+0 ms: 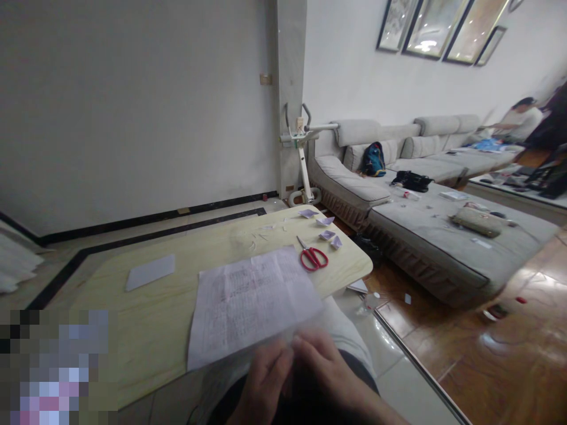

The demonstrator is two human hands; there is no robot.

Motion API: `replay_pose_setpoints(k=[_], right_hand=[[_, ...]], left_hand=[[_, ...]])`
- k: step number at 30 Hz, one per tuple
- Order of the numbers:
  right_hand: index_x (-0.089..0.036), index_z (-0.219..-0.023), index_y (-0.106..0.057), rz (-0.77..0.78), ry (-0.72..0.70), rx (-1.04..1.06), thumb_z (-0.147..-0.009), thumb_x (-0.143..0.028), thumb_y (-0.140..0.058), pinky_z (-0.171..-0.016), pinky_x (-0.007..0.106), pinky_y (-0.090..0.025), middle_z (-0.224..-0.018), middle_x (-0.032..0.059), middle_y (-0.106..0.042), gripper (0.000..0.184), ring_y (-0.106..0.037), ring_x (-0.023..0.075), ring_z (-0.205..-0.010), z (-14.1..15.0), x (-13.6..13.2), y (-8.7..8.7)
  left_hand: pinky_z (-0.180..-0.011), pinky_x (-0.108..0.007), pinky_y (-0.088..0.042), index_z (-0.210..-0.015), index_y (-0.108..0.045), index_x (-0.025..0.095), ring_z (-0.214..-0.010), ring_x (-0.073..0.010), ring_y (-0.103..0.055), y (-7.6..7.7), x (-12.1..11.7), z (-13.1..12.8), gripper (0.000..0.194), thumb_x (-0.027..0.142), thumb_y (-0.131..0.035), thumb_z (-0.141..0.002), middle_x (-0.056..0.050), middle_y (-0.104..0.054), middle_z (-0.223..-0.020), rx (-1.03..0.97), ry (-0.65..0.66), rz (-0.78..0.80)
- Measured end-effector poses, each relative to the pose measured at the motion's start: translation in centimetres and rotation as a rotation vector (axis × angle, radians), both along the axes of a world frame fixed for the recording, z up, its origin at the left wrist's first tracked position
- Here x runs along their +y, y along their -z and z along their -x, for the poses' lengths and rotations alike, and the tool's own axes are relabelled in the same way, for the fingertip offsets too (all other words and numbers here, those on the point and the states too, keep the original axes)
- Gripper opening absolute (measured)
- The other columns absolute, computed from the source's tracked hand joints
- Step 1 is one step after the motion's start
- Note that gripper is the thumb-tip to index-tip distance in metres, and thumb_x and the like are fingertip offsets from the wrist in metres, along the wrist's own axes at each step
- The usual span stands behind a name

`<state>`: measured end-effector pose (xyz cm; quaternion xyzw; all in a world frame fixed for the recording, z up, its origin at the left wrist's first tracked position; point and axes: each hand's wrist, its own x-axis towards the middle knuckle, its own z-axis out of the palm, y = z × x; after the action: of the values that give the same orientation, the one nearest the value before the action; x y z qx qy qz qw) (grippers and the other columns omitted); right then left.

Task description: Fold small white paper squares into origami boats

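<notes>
My left hand (pixel 269 369) and my right hand (pixel 319 357) meet above my lap, just off the near edge of the table (pixel 150 330). Both are closed, with curled fingers pressed close together; motion blurs them a little. Whatever may be between the fingertips is too small or hidden to make out. Just beyond them lies a large creased printed sheet of paper (pixel 248 301). Red-handled scissors (pixel 313 258) rest past its right corner, blades partly apart. Several small folded paper pieces (pixel 326 235) sit near the far right corner. To the left lies a blank white paper (pixel 151 273).
Thin paper scraps (pixel 261 233) lie at the table's far side. A grey sofa (pixel 434 236) with bags stands at the right, and a white exercise bike (pixel 302 159) behind the table. Another person (pixel 516 124) sits far back right. A blurred-out patch covers the lower left.
</notes>
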<state>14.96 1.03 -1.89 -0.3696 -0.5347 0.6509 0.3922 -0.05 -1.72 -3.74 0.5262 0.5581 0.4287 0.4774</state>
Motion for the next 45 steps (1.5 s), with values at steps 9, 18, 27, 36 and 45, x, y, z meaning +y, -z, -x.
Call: replay_pose_setpoints(k=[9, 18, 27, 36, 45], right_hand=[[-0.015, -0.062, -0.057, -0.222, 0.073, -0.191, -0.091, -0.058, -0.046, -0.061, 0.025, -0.044, -0.060, -0.0002, -0.050, 0.053, -0.047, 0.0137, -0.059, -0.1, 0.1, -0.2], [-0.015, -0.067, -0.060, -0.046, 0.022, -0.053, -0.087, -0.055, -0.054, -0.060, 0.024, -0.042, -0.066, 0.0004, -0.053, 0.044, -0.048, 0.0143, -0.064, -0.3, 0.0, 0.1], [-0.019, -0.060, -0.044, -0.071, 0.030, -0.082, -0.082, -0.061, -0.054, -0.054, 0.022, -0.035, -0.061, -0.0030, -0.038, 0.049, -0.038, 0.0119, -0.059, -0.4, -0.1, 0.1], [-0.018, -0.064, -0.045, -0.125, -0.014, -0.153, -0.085, -0.055, -0.055, -0.056, 0.022, -0.033, -0.065, -0.0024, -0.040, 0.044, -0.038, 0.0124, -0.064, -0.7, -0.4, -0.5], [-0.016, -0.067, -0.054, -0.086, -0.030, -0.068, -0.085, -0.065, -0.051, -0.060, 0.024, -0.040, -0.065, -0.0008, -0.049, 0.052, -0.047, 0.0134, -0.063, -0.2, 0.2, -0.8]], left_hand=[[-0.059, -0.029, -0.057, -0.080, -0.068, 0.025, -0.059, -0.0192, -0.063, -0.4, -0.4, -0.2, 0.025, 0.047, -0.057, -0.083, -0.003, -0.071, -0.075, -0.027, -0.072, 0.043], [-0.066, -0.029, -0.056, -0.065, -0.064, 0.026, -0.063, -0.0199, -0.062, -1.2, -0.5, -0.2, 0.027, 0.049, -0.060, -0.080, -0.002, -0.067, -0.067, 0.036, -0.058, 0.004], [-0.049, -0.026, -0.048, -0.064, -0.067, 0.025, -0.053, -0.0187, -0.059, -1.5, 0.3, -0.5, 0.036, 0.054, -0.056, -0.082, -0.003, -0.065, -0.054, -0.003, 0.204, 0.048], [-0.049, -0.024, -0.046, -0.064, -0.068, 0.020, -0.052, -0.0155, -0.058, 1.0, 0.9, 0.4, 0.046, 0.059, -0.052, -0.083, -0.001, -0.062, -0.051, 0.018, 0.331, 0.160], [-0.045, -0.028, -0.046, -0.045, -0.057, 0.026, -0.040, -0.0165, -0.051, -1.6, 0.7, 0.7, 0.055, 0.066, -0.047, -0.081, -0.001, -0.054, -0.038, -0.057, 0.196, 0.068]])
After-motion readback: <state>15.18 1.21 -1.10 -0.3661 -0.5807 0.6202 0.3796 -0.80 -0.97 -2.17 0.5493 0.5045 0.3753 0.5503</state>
